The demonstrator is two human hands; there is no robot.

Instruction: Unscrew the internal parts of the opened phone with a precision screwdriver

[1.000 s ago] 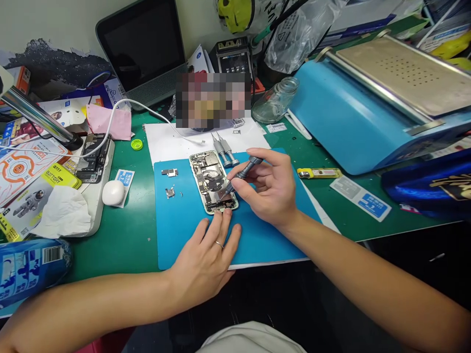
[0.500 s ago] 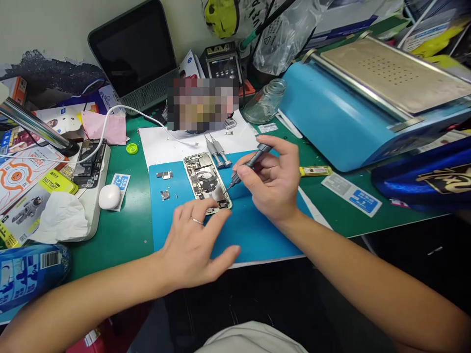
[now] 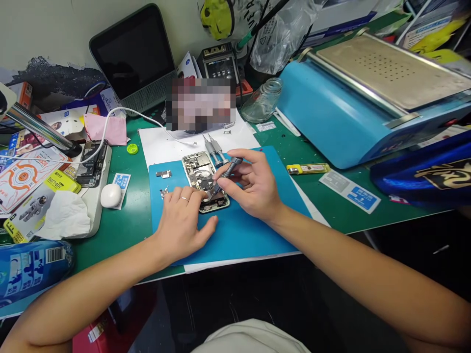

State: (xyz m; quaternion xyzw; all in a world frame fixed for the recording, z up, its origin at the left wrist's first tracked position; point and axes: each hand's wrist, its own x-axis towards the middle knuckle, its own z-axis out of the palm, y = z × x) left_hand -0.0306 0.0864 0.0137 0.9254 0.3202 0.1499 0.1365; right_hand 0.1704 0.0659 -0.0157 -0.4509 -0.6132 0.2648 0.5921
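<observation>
An opened smartphone lies on the blue mat, its inner parts exposed. My right hand is closed around a grey screwdriver, which slants down to the lower part of the phone. My left hand rests at the phone's lower left side, fingers spread and thumb apart. Its fingertips reach over the phone's edge; whether they press on it I cannot tell. Two more screwdrivers lie just beyond the phone. Left of it are a small board part and another small part, partly behind my left hand.
A blue machine with a metal plate stands at the right, a glass jar beside it. A white case and an opened phone are at the left. A white cable crosses the back. A yellow-labelled strip lies right of the mat.
My right hand has moved left with the screwdriver, its tip shifting from the phone's right edge to its lower middle. My left hand has drawn left, from the bottom edge to the lower left side.
</observation>
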